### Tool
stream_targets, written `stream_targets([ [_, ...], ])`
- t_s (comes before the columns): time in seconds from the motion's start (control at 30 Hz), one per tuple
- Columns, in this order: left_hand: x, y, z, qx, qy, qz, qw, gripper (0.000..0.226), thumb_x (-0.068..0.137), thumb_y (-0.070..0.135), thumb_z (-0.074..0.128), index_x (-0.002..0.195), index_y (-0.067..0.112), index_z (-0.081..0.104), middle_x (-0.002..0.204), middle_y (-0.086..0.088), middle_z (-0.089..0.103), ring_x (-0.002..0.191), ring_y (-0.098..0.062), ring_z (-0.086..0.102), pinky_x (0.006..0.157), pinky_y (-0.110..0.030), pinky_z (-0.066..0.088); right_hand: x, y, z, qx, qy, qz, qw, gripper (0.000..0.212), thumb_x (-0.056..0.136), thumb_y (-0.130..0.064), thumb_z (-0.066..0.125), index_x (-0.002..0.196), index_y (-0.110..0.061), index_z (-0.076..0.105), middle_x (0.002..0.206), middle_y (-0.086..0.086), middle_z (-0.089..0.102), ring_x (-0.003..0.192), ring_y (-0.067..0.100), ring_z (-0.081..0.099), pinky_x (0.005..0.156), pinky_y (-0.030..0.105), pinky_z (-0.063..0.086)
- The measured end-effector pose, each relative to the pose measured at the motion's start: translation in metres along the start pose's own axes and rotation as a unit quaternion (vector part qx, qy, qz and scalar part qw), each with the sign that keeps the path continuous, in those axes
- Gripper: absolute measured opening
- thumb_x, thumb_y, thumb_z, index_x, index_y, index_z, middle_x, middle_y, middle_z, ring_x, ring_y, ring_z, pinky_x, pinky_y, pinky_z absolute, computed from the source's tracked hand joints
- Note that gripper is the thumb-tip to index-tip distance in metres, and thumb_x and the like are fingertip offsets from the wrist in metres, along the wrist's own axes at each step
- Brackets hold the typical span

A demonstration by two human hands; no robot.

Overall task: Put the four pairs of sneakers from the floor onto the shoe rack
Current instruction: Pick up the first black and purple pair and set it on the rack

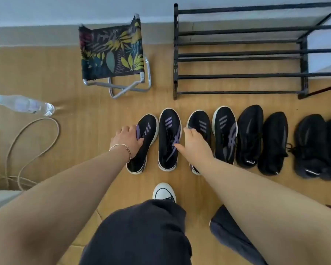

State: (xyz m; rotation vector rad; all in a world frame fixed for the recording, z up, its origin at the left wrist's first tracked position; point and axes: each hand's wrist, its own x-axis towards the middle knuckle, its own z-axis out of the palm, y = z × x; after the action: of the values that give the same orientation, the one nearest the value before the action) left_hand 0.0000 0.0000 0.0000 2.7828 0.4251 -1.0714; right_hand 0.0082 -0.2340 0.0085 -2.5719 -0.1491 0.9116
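Upper right, the shoe rack (237,54) stands empty; mid-frame, eight sneakers (249,138) line the floor; left hand (127,139) and right hand (196,144) rest loosely on two, neither gripped; probably light, soft-topped, best pinched at the collar.

The wooden floor (84,121) carries eight sneakers in a row: four black-and-purple (169,138), four all-black (249,138). Near its wall edge stand an empty shoe rack (239,54) and folding stool (113,54); a water bottle (23,105) and cable (27,146) lie toward its left edge.

Home entryway: shoe rack (256,54), folding stool (113,52)
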Motion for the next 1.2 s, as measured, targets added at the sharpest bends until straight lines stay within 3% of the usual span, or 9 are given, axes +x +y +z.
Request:
stream_targets([
  [0.23,0.071,-0.016,0.064,-0.047,-0.057,-0.073,0.995,0.062,0.095,0.049,0.059,0.141,0.011,0.042,0.137,-0.016,0.053,0.123,-0.039,0.053,0.099,-0.046,0.048,0.064,0.025,0.068,0.05,-0.06,0.141,0.987,0.046,0.099,-0.049,0.055,0.116,-0.007,0.06,0.099,0.009,0.067,0.095,0.027,0.069,0.068,0.028,0.046],
  [0.43,0.102,-0.026,0.089,-0.119,-0.062,-0.106,0.985,0.068,0.088,0.049,0.07,0.137,0.009,0.045,0.122,-0.014,0.062,0.09,-0.029,0.06,0.071,-0.036,0.05,0.1,0.029,0.089,0.142,-0.046,0.212,0.966,0.038,0.099,-0.039,0.06,0.106,-0.002,0.067,0.101,0.016,0.072,0.093,0.031,0.069,0.067,0.03,0.044],
  [0.53,0.11,-0.036,0.096,-0.182,-0.056,-0.121,0.974,0.073,0.084,0.049,0.075,0.139,0.013,0.043,0.117,-0.009,0.066,0.088,-0.027,0.061,0.068,-0.034,0.051,0.108,0.028,0.096,0.17,-0.037,0.252,0.952,0.037,0.098,-0.035,0.064,0.107,0.0,0.069,0.103,0.017,0.072,0.095,0.032,0.069,0.068,0.031,0.044],
  [0.63,0.115,-0.042,0.099,-0.199,-0.053,-0.124,0.971,0.076,0.082,0.051,0.076,0.141,0.017,0.042,0.107,-0.005,0.065,0.082,-0.023,0.06,0.054,-0.027,0.044,0.117,0.028,0.092,0.194,-0.057,0.286,0.937,0.036,0.094,-0.033,0.069,0.109,0.0,0.069,0.105,0.017,0.073,0.096,0.032,0.071,0.074,0.033,0.053],
  [0.7,0.116,-0.043,0.102,-0.213,-0.048,-0.13,0.967,0.075,0.082,0.051,0.077,0.139,0.017,0.042,0.098,-0.001,0.062,0.077,-0.02,0.059,0.05,-0.025,0.04,0.122,0.029,0.087,0.246,-0.088,0.29,0.921,0.034,0.092,-0.028,0.073,0.112,0.0,0.068,0.109,0.017,0.073,0.096,0.032,0.073,0.086,0.037,0.06],
  [0.83,0.115,-0.041,0.105,-0.237,-0.044,-0.152,0.958,0.073,0.079,0.05,0.081,0.134,0.017,0.046,0.095,-0.002,0.06,0.072,-0.017,0.058,0.051,-0.026,0.041,0.13,0.035,0.074,0.249,-0.15,0.263,0.92,0.035,0.092,-0.02,0.073,0.119,0.0,0.064,0.117,0.018,0.07,0.104,0.034,0.071,0.093,0.04,0.058],
  [0.97,0.115,-0.038,0.102,-0.228,-0.059,-0.159,0.959,0.075,0.077,0.054,0.08,0.134,0.014,0.053,0.089,0.002,0.057,0.085,-0.023,0.06,0.062,-0.029,0.046,0.135,0.041,0.063,0.281,-0.179,0.27,0.903,0.03,0.093,-0.01,0.071,0.121,0.0,0.062,0.119,0.018,0.069,0.104,0.033,0.072,0.09,0.04,0.06],
  [1.1,0.114,-0.034,0.094,-0.234,-0.062,-0.145,0.959,0.073,0.075,0.056,0.081,0.131,0.017,0.055,0.086,0.005,0.061,0.072,-0.012,0.061,0.053,-0.026,0.044,0.135,0.05,0.055,0.303,-0.195,0.265,0.894,0.031,0.095,-0.007,0.068,0.124,0.0,0.06,0.119,0.017,0.07,0.098,0.03,0.075,0.084,0.034,0.062],
  [1.2,0.112,-0.026,0.086,-0.247,-0.068,-0.124,0.959,0.066,0.074,0.055,0.083,0.124,0.02,0.056,0.086,0.004,0.068,0.07,-0.013,0.069,0.055,-0.027,0.049,0.135,0.062,0.043,0.295,-0.194,0.246,0.903,0.032,0.094,-0.011,0.07,0.123,0.0,0.06,0.113,0.015,0.073,0.088,0.024,0.077,0.085,0.035,0.062],
])
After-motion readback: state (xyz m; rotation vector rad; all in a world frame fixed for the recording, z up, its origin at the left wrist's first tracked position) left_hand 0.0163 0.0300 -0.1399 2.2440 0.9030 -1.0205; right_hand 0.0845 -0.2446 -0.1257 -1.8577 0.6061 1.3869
